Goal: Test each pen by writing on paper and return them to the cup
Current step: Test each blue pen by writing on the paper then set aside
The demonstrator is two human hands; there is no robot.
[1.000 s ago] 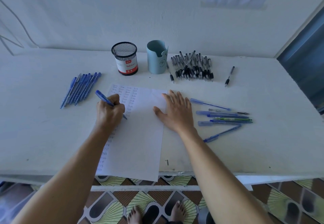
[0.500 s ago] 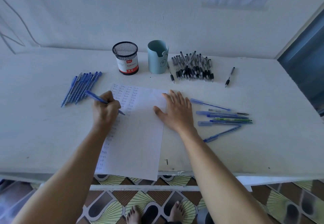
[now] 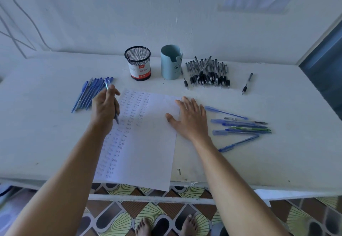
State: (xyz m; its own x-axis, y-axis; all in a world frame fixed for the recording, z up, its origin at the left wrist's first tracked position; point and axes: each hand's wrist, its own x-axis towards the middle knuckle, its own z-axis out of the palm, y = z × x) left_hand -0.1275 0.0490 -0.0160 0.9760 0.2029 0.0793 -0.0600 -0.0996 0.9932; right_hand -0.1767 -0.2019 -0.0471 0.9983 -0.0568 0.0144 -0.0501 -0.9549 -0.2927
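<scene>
My left hand (image 3: 104, 107) grips a blue pen (image 3: 107, 85) at the left edge of the paper (image 3: 146, 143); the pen stands steep, its tip down near the written columns. The white sheet carries columns of small "test" words down its left half and hangs over the table's front edge. My right hand (image 3: 190, 118) lies flat with spread fingers on the sheet's right edge. A black mesh cup (image 3: 137, 62) with a red label and a light blue cup (image 3: 171, 62) stand at the back of the table.
A row of blue pens (image 3: 88, 93) lies left of the paper. Several blue pens and a green one (image 3: 240, 126) lie to the right. A heap of black pens (image 3: 208, 73) sits beside the blue cup, one stray black pen (image 3: 247, 83) further right. White table (image 3: 277, 161), wall behind.
My left hand has lifted away from the writing spot and moved up and left, swinging the pen from a slanted writing pose to nearly upright. The right hand stays flat on the paper.
</scene>
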